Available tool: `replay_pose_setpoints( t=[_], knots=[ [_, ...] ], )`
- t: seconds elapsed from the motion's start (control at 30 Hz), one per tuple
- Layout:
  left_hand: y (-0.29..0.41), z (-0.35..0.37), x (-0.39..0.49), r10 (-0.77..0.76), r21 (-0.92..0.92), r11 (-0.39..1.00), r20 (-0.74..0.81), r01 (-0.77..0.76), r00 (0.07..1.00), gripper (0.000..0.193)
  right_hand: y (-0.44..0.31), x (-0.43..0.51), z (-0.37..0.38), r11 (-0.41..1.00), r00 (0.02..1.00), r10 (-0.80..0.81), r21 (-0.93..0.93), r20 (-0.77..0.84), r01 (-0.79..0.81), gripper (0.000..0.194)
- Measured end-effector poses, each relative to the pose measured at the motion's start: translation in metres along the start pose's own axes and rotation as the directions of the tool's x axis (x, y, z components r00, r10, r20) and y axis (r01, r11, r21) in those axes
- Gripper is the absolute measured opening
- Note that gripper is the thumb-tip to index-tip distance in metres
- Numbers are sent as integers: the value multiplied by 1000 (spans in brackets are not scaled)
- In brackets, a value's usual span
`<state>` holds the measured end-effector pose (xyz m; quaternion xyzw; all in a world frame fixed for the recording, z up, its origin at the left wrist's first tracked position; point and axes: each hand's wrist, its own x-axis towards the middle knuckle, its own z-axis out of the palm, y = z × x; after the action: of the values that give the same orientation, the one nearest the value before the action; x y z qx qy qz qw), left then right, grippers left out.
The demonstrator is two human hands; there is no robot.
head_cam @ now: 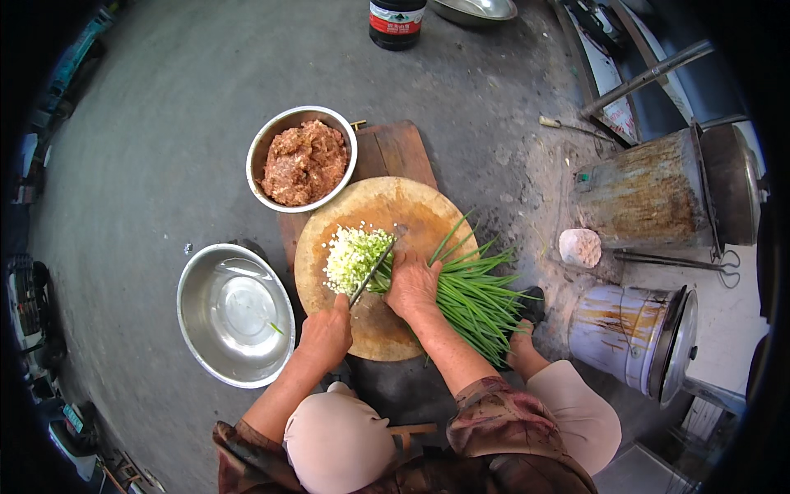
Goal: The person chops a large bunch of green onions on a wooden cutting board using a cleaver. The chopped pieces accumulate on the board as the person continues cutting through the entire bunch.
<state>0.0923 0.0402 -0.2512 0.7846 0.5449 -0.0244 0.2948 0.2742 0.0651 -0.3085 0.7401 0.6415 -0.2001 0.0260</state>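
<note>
My left hand (325,330) grips the handle of a kitchen knife (374,272), whose blade stands on edge against the cut ends of a bunch of green onions (478,296). Pressing down on that bunch, close to the right of the blade, is my right hand (415,283). The long green leaves fan out to the right, past the rim of a round wooden chopping board (386,336). A heap of finely chopped white and pale green onion (355,256) lies on the board, left of the knife. My fingers partly hide the bunch and the knife handle.
A metal bowl of minced meat (304,163) stands beyond the board, partly over a wooden stool or small table (401,151). At left is a metal basin (237,315) with a scrap of green leaf. A rusty stove (642,188) and a lidded bucket (620,333) stand right; a dark bottle (396,25) stands farther off.
</note>
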Motion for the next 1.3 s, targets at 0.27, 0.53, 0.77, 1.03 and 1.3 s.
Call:
replay_pose_setpoints(
  t=[0.27,0.53,0.77,1.03,1.3],
  knots=[
    [-4,33,43,-52,54,997,4,52,999,23,-5,-4,-7,998,999,-8,-58,41,11,45],
    [-10,36,43,-33,22,999,-11,33,999,29,1,-14,-35,999,984,-33,0,174,34,121],
    [-10,32,44,-38,13,999,-3,38,999,28,26,-17,-46,990,960,-85,128,268,52,131],
    [-8,29,45,-72,-5,997,17,72,997,25,36,-9,-32,973,971,-36,230,238,-20,120],
    [-10,29,44,-37,-22,999,-12,37,999,25,4,-28,-5,998,999,-15,-59,-32,13,106]
  ],
)
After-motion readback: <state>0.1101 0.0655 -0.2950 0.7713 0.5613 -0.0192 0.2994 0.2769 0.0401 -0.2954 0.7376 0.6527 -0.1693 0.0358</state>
